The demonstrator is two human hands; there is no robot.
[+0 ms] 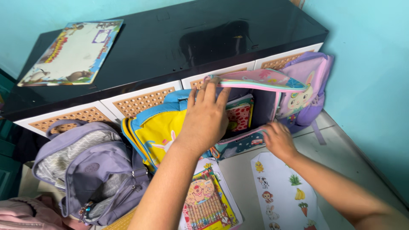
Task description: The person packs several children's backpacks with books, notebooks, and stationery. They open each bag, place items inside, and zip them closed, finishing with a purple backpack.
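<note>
My left hand [206, 117] reaches into an open school bag [255, 81] with a colourful flap, fingers resting on its top edge. Books [239, 115] stand inside the bag's open compartment. My right hand [277, 139] grips the bag's lower front edge. A yellow and blue backpack [155, 132] leans just left of it. Under my left forearm lies a box of crayons [206, 204] on a picture book.
A lilac backpack [91, 170] lies open at the left. A purple rabbit backpack [309, 89] stands at the right by the turquoise wall. A black-topped cabinet [179, 38] carries a picture sheet [74, 53]. An animal chart [283, 194] lies on the floor.
</note>
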